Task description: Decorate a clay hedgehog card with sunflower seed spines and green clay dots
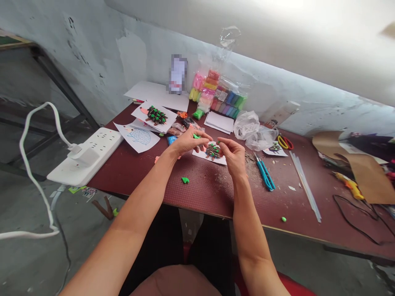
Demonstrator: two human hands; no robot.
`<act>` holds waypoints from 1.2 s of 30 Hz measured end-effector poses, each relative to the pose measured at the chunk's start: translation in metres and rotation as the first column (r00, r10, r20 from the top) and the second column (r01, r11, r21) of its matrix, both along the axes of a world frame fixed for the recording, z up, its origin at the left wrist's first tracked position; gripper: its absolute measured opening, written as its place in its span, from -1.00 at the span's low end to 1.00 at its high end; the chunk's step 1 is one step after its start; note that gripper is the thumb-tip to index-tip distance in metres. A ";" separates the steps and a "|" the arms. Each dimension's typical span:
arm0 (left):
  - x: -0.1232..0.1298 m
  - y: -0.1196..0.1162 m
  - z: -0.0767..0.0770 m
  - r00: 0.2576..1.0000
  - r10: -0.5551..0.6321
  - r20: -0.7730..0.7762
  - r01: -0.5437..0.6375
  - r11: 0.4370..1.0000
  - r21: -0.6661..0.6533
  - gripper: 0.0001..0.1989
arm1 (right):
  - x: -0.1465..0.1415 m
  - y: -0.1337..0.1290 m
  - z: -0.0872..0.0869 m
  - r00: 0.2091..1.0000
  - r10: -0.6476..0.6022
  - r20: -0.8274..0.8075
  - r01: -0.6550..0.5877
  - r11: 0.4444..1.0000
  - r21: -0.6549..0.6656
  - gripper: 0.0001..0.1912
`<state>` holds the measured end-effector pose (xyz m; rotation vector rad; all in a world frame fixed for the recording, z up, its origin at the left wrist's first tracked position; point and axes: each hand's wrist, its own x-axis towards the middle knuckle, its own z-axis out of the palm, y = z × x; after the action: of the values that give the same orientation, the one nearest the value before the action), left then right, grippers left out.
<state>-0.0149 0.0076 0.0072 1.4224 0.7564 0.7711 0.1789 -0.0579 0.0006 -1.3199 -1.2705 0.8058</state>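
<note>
Scuffed grey-white wall (132, 53) backs a maroon textured table (203, 197), strewn with brown crumbs near a blue-handled tool (265, 173). Clay packs (220, 98) stand along the wall; a white power strip (101, 150) occupies the left end. Over the hedgehog card (212, 151), the hands are slightly apart, the left hand (190, 141) holding green clay (196, 136), the right hand (233, 155) pinching a small green piece (219, 142).

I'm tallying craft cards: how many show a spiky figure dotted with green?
3: the left card, atop other sheets; the middle card, between the left hand and right hand; the right card, far right. Others may be hidden underneath.
</note>
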 end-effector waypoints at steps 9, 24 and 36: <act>0.004 -0.005 0.002 0.978 -0.194 -0.071 0.200 0.976 0.084 -0.65 | -0.009 -0.005 0.001 0.964 -0.099 0.246 0.082 0.994 0.077 -0.51; 0.006 -0.006 0.002 0.976 -0.190 -0.104 0.199 0.977 0.082 -0.67 | -0.004 -0.002 -0.010 0.969 -0.146 0.199 0.139 0.989 0.048 -0.58; 0.007 -0.003 0.000 0.980 -0.119 -0.162 0.128 0.991 0.041 -0.74 | 0.000 -0.004 -0.004 0.883 -0.258 0.393 0.230 0.966 0.118 -0.61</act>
<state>-0.0080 0.0042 0.0076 1.5763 0.7666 0.5894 0.1786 -0.0618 -0.0034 -1.6086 -1.3978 0.3124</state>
